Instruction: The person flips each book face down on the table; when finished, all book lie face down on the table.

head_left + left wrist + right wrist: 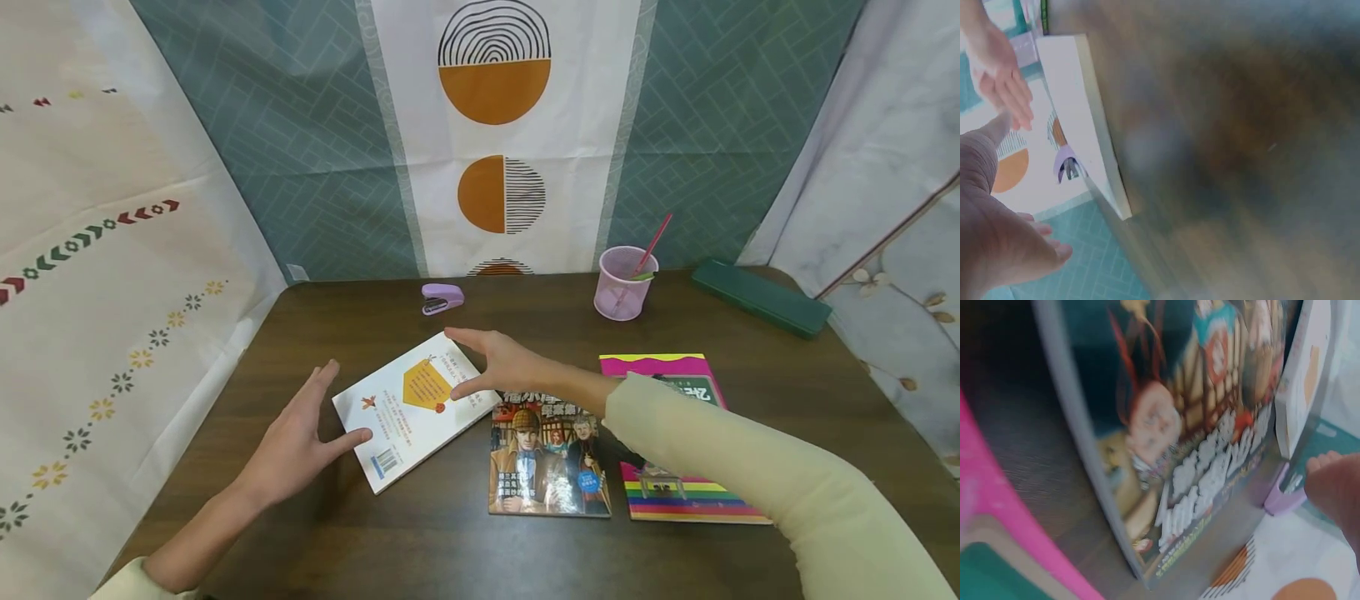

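Note:
A white book [408,433] with a yellow-orange shape and a barcode on its cover lies at an angle on the table. My left hand [288,442] is at the book's left side, fingers spread and thumb reaching over the edge. On the opposite side, my right hand [506,362] hovers around the far right corner, thumb apart from the fingers. Neither hand grips anything; whether the thumbs touch the cover, I cannot tell. Just right of the white book lies a comic book [547,467] with detective figures, its top partly hidden by my right wrist.
A pink book with rainbow stripes [690,500] lies at the right, partly under my right sleeve. Along the back stand a purple stapler [442,297], a pink mesh pen cup [618,287] holding a red stick, and a dark green case [761,297]. Patterned cloths hang around the table.

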Motion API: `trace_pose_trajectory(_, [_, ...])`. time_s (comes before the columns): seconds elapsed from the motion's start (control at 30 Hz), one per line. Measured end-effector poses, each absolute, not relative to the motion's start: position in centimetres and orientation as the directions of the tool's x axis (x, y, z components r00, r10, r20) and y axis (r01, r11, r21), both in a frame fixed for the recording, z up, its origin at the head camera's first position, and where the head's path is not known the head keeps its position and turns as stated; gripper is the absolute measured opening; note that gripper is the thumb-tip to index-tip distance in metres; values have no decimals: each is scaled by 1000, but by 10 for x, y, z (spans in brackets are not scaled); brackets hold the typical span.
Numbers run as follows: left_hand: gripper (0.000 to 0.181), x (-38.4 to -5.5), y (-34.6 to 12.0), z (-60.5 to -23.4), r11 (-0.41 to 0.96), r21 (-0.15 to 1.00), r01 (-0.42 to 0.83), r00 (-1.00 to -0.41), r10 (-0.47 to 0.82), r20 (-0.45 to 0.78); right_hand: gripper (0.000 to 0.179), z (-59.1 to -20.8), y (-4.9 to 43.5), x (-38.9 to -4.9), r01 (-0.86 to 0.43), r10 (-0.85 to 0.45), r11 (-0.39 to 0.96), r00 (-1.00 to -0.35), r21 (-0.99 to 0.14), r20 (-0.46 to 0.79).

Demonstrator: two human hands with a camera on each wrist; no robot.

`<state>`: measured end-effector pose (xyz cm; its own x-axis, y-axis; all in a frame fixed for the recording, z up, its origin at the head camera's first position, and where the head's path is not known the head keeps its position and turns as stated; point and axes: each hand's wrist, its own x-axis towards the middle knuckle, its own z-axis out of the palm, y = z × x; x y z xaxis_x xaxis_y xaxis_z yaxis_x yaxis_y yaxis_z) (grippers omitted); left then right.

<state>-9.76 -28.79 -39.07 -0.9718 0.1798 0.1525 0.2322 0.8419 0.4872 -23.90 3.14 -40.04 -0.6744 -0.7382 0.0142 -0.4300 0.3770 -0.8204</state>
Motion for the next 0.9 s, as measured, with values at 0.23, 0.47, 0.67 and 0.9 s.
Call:
trace_pose_trajectory(0.23, [117,-118,-291,-388,803,514,302,-953,257,158,107,-403,41,-219,-447,-690,450,-723,-773,16])
trace_pose_trajectory(0.47, [125,-139,-302,-391,784,537,310,-946,311,92,104,-412,55,-209,-425,-689,438,-725,-792,9])
trace_pose_trajectory(0.67, [127,-149,-314,-397,750,589,301,-936,350,34,101,-420,63,-197,-429,-678,440,-734,-789,21])
trace_pose_trajectory(0.9, [133,-158,-319,-405,764,572,299,-896,431,-108,94,-427,61,-185,-407,-644,395,-762,-824,67])
